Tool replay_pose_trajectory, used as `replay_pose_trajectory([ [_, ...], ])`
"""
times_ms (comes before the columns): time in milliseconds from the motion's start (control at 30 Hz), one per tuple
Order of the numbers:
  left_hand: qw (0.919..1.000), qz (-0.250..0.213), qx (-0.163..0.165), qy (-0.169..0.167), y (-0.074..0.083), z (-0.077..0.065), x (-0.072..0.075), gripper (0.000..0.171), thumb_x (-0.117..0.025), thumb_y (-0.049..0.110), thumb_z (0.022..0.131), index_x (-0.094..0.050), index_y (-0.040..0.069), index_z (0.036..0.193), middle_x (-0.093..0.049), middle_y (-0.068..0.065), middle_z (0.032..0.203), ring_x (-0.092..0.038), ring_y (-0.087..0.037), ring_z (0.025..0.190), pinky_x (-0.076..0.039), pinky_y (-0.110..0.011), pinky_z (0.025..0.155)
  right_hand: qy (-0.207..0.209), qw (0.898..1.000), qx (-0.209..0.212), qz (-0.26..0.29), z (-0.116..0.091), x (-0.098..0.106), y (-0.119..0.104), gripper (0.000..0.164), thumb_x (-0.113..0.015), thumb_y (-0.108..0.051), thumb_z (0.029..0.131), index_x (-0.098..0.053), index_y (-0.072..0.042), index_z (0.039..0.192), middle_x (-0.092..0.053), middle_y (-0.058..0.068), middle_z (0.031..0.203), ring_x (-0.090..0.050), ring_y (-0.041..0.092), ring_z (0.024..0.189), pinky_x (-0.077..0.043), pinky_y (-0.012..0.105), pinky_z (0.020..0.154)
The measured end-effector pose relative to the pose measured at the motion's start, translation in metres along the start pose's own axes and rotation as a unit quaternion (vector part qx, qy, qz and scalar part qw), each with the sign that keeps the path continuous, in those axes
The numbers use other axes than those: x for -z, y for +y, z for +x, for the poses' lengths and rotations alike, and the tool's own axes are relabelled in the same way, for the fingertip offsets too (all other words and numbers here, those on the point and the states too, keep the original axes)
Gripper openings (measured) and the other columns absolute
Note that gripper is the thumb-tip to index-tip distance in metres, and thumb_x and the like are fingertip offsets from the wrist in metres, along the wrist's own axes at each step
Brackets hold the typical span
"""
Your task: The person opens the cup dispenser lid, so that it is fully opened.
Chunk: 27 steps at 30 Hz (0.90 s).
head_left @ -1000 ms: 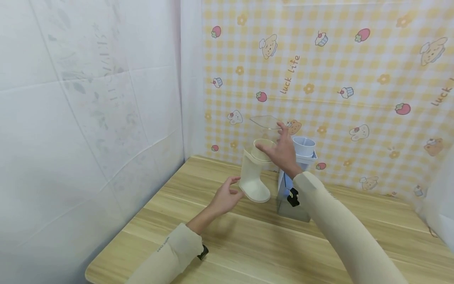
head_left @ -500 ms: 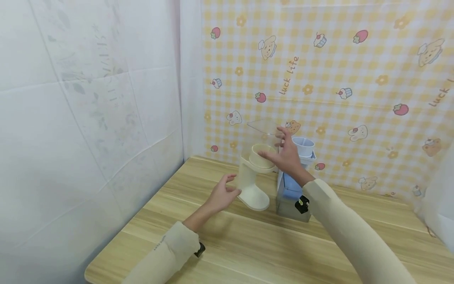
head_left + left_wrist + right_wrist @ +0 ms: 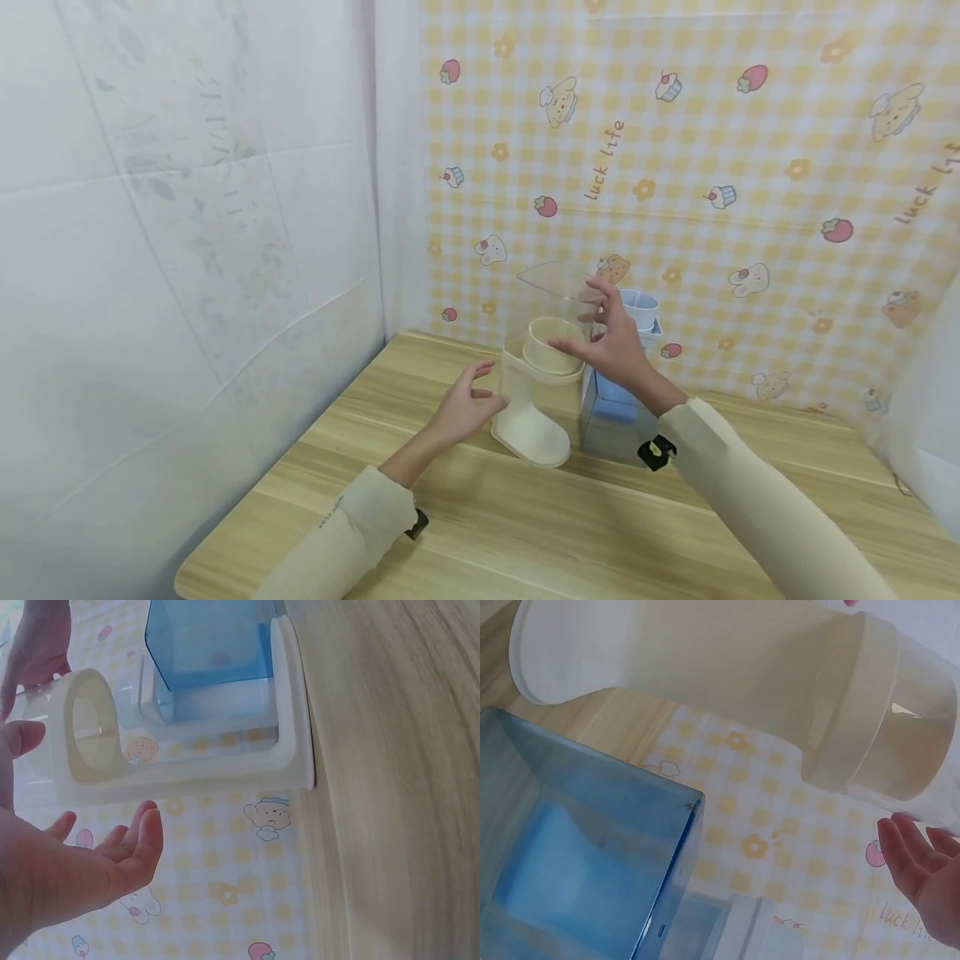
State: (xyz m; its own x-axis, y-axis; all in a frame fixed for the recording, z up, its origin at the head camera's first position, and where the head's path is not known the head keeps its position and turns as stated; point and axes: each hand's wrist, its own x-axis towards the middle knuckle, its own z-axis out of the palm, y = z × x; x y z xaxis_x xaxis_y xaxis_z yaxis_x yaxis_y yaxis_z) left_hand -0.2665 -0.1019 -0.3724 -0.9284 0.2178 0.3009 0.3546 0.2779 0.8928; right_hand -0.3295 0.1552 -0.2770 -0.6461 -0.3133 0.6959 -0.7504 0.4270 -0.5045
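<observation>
A cream boot-shaped dispenser (image 3: 536, 437) stands upright on the wooden table, its round collar (image 3: 855, 705) bearing a clear upright container (image 3: 551, 287). Inside the container's lower part shows a cream ring (image 3: 551, 354). My right hand (image 3: 615, 342) curves about the container's right side, thumb in front and fingers farther back; in the right wrist view, the fingertips (image 3: 907, 832) are at its clear wall. On the left, my left hand (image 3: 461, 408) is beside the upright, fingers spread and gently bent, thumb near the dispenser. The left wrist view shows its cupped fingers (image 3: 135, 855) apart from the cream upright.
Right of the cream dispenser is a similar pale blue one (image 3: 640, 310) with a blue-tinted see-through bin (image 3: 585, 847) at its foot. A yellow checked cloth (image 3: 712, 125) hangs behind the wooden table (image 3: 480, 525); a white curtain (image 3: 187, 250) hangs at the left.
The cream dispenser has slid across the table toward me. My right hand has moved along with its container, and my left hand has drawn slightly left beside it.
</observation>
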Motion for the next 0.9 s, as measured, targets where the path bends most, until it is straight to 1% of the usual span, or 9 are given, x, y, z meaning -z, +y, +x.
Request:
replay_pose_trajectory([
  [100,0.9999,0.005,-0.015,-0.004,0.001,-0.001,0.0,0.068,-0.068,0.028,0.094,-0.033,0.012,0.151,-0.031,-0.021,0.155,-0.05,-0.04,0.125,-0.054,-0.051,0.09,-0.007,1.0,-0.003,0.013,-0.005,0.003,-0.002,0.1,-0.09,-0.019,0.072,-0.028,-0.02,0.151,-0.048,0.016,0.141,-0.064,0.037,0.108,-0.055,0.026,0.065],
  [267,0.9994,0.002,-0.033,-0.012,0.001,-0.002,0.001,0.071,-0.069,0.028,0.094,-0.032,0.011,0.152,-0.032,-0.02,0.154,-0.05,-0.039,0.125,-0.053,-0.05,0.09,-0.026,0.999,-0.013,0.028,-0.011,0.009,-0.01,0.098,-0.088,-0.014,0.074,-0.027,-0.022,0.151,-0.044,0.015,0.145,-0.064,0.035,0.11,-0.057,0.027,0.068],
  [333,0.9992,-0.001,-0.038,-0.015,0.0,-0.002,0.001,0.072,-0.069,0.028,0.093,-0.031,0.011,0.152,-0.032,-0.019,0.154,-0.05,-0.038,0.126,-0.053,-0.049,0.091,-0.033,0.999,-0.017,0.035,-0.015,0.012,-0.016,0.098,-0.087,-0.009,0.074,-0.028,-0.019,0.151,-0.044,0.017,0.144,-0.064,0.037,0.111,-0.057,0.031,0.071],
  [500,0.9982,-0.006,-0.054,-0.024,-0.001,-0.002,0.0,0.075,-0.069,0.028,0.094,-0.029,0.009,0.153,-0.032,-0.019,0.154,-0.05,-0.037,0.126,-0.051,-0.049,0.094,-0.047,0.996,-0.017,0.068,-0.024,0.018,-0.026,0.097,-0.083,0.004,0.072,-0.027,-0.01,0.15,-0.045,0.024,0.143,-0.061,0.042,0.113,-0.057,0.048,0.076],
  [567,0.9979,-0.007,-0.059,-0.028,-0.001,-0.002,0.001,0.076,-0.07,0.03,0.094,-0.028,0.009,0.154,-0.032,-0.019,0.155,-0.049,-0.037,0.127,-0.05,-0.049,0.095,-0.051,0.996,-0.013,0.077,-0.028,0.02,-0.026,0.097,-0.083,0.006,0.072,-0.026,-0.009,0.15,-0.046,0.022,0.143,-0.061,0.041,0.113,-0.057,0.049,0.076],
  [633,0.9975,-0.009,-0.061,-0.034,0.0,-0.003,0.001,0.078,-0.07,0.032,0.093,-0.027,0.01,0.154,-0.032,-0.018,0.155,-0.049,-0.036,0.127,-0.05,-0.048,0.095,-0.053,0.995,-0.01,0.079,-0.031,0.022,-0.025,0.098,-0.083,0.007,0.072,-0.027,-0.01,0.15,-0.048,0.017,0.142,-0.062,0.037,0.112,-0.058,0.044,0.076],
  [667,0.9973,-0.01,-0.062,-0.038,0.0,-0.003,0.001,0.079,-0.07,0.034,0.093,-0.026,0.01,0.155,-0.032,-0.017,0.155,-0.049,-0.036,0.128,-0.049,-0.048,0.096,-0.054,0.995,-0.007,0.083,-0.032,0.023,-0.025,0.098,-0.083,0.007,0.071,-0.027,-0.01,0.15,-0.049,0.015,0.142,-0.063,0.034,0.112,-0.058,0.044,0.076],
  [733,0.9965,-0.013,-0.067,-0.049,0.001,-0.004,0.002,0.08,-0.069,0.037,0.093,-0.026,0.011,0.155,-0.032,-0.016,0.156,-0.048,-0.036,0.129,-0.049,-0.047,0.096,-0.058,0.995,-0.002,0.085,-0.035,0.025,-0.024,0.097,-0.083,0.007,0.072,-0.028,-0.011,0.15,-0.05,0.012,0.142,-0.064,0.027,0.11,-0.058,0.038,0.076],
  [900,0.9935,-0.013,-0.082,-0.079,0.006,-0.006,0.002,0.083,-0.068,0.043,0.093,-0.023,0.015,0.157,-0.03,-0.013,0.157,-0.046,-0.036,0.131,-0.047,-0.047,0.096,-0.067,0.99,0.024,0.119,-0.044,0.032,-0.027,0.095,-0.082,0.009,0.073,-0.029,-0.01,0.149,-0.05,0.015,0.143,-0.065,0.015,0.109,-0.057,0.033,0.074],
])
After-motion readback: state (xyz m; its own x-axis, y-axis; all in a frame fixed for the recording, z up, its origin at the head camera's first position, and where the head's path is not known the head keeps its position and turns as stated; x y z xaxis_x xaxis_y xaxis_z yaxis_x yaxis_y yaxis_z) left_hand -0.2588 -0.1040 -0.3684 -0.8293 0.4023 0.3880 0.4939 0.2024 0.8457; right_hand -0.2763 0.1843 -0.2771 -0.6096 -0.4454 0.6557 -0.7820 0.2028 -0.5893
